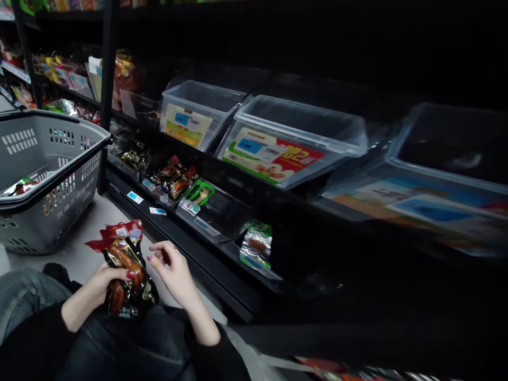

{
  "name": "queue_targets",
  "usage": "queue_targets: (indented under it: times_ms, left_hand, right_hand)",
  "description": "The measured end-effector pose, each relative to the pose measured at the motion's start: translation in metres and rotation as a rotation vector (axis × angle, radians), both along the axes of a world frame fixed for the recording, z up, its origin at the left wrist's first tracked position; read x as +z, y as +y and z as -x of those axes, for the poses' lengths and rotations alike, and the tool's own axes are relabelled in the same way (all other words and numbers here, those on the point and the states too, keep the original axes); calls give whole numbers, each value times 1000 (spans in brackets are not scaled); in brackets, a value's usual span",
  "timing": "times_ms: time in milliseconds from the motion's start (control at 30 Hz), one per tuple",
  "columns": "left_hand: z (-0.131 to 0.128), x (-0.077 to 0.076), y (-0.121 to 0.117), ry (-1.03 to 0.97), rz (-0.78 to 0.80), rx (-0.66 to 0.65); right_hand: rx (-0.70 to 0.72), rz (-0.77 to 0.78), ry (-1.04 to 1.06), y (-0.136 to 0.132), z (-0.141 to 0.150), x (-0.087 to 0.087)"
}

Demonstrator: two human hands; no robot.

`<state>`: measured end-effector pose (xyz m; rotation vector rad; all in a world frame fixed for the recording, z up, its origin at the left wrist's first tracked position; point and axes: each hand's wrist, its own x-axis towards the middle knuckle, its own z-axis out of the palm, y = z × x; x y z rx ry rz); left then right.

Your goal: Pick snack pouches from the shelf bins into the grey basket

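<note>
My left hand (99, 286) grips shiny black-and-red snack packets (126, 267) above my lap, thumb across the front. Brown pieces that look like cooked meat are pictured or visible through the wrapping; the exact number of packets is hidden by overlap. Just right of them, my right hand (177, 275) holds nothing, its thumb and forefinger apart and the other fingers curled. Similar dark red packets (174, 177) lie in a clear bin on the low shelf ahead. A green-and-silver packet (256, 244) rests farther right on that shelf.
A grey shopping basket (79, 196) with a few packages inside stands at the left. Clear plastic bins (293, 121) with price labels line the shelf above. A black shelf post (107, 69) rises behind the basket. The right side is dark and blurred.
</note>
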<state>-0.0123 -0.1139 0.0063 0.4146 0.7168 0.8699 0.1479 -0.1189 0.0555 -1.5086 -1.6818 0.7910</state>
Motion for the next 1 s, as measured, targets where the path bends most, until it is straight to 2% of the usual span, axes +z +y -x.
queue_targets:
  times_ms: [133, 200, 300, 533, 767, 1000]
  left_hand:
    - [-6, 5, -2, 46, -87, 4]
    - [-8, 7, -3, 71, -139, -12]
    - [-8, 6, -1, 81, -187, -14]
    - [-8, 1, 2, 187, -198, 108]
    - [-8, -4, 3, 246, -177, 150]
    - [-6, -6, 3, 269, -106, 154]
  right_hand:
    - [112, 75, 45, -4, 5, 1]
    - [111, 125, 51, -4, 7, -2]
    - [33, 140, 81, -3, 7, -8]
    - [-153, 5, 58, -7, 15, -14]
    - [-210, 147, 387, -5, 19, -13]
    - [-194, 85, 274, -4, 17, -13]
